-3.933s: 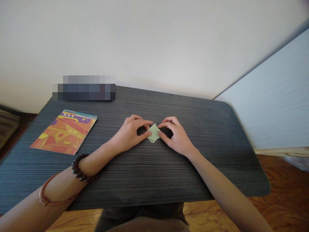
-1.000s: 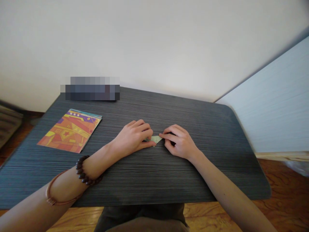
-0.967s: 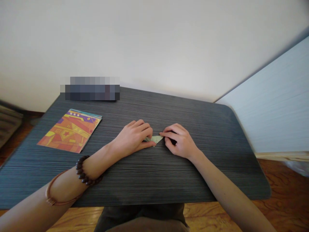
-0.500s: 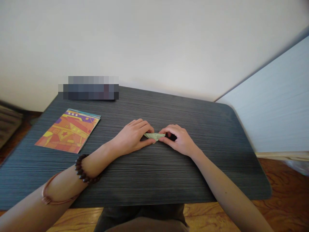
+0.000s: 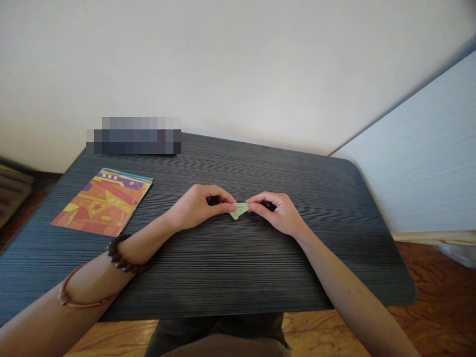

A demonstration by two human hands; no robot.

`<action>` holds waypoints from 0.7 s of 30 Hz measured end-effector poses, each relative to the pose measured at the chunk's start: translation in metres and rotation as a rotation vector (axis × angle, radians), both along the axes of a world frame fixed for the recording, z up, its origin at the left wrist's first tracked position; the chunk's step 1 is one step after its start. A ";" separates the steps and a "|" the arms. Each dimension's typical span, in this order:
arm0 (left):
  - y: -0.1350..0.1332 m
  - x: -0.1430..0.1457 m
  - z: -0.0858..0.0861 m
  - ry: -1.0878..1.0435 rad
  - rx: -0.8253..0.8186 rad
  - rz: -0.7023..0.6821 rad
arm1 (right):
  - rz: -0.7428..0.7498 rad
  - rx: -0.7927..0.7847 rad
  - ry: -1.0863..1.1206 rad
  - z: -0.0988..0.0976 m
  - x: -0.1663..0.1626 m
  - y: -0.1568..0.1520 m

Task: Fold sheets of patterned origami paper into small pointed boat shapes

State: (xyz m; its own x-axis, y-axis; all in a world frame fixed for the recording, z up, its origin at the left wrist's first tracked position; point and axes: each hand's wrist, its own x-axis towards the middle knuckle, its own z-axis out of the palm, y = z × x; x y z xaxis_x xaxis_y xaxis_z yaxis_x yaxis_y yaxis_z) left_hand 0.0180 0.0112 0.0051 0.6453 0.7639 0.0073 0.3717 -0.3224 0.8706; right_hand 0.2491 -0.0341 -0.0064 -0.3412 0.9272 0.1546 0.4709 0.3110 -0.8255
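A small pale green folded paper (image 5: 238,209), triangular in outline, is held just above the dark striped table (image 5: 230,267) near its middle. My left hand (image 5: 199,204) pinches its left end between thumb and fingers. My right hand (image 5: 277,213) pinches its right end the same way. Both hands are curled closed around the paper's ends. A dark bead bracelet and a thin reddish bangle sit on my left forearm.
A colourful orange and purple patterned pad of paper (image 5: 102,202) lies flat at the table's left. A blurred dark object (image 5: 134,136) rests at the far left edge by the wall. A pale panel (image 5: 420,163) stands to the right.
The paper went from a flat diamond pressed on the table to a narrow folded triangle. Both hands have just raised it slightly, gripping its two ends.
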 end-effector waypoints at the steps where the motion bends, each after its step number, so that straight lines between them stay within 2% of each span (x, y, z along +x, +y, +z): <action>1: 0.000 0.000 0.000 -0.001 -0.013 0.004 | -0.004 0.010 -0.015 0.000 0.000 0.000; 9: -0.003 0.005 0.002 0.064 0.031 0.125 | -0.046 0.046 -0.036 -0.002 0.000 0.000; 17: -0.001 0.004 0.002 0.010 -0.128 0.072 | -0.002 0.080 -0.006 0.000 -0.002 -0.001; 21: -0.001 0.003 0.000 -0.006 -0.138 0.045 | 0.009 0.085 -0.022 0.001 -0.003 -0.001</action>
State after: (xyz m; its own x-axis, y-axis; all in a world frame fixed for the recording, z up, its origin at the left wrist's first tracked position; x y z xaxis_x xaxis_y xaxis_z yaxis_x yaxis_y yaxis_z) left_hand 0.0212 0.0107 0.0051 0.6107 0.7860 -0.0962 0.3777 -0.1824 0.9078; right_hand 0.2463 -0.0353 -0.0054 -0.3535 0.9080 0.2248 0.4853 0.3835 -0.7857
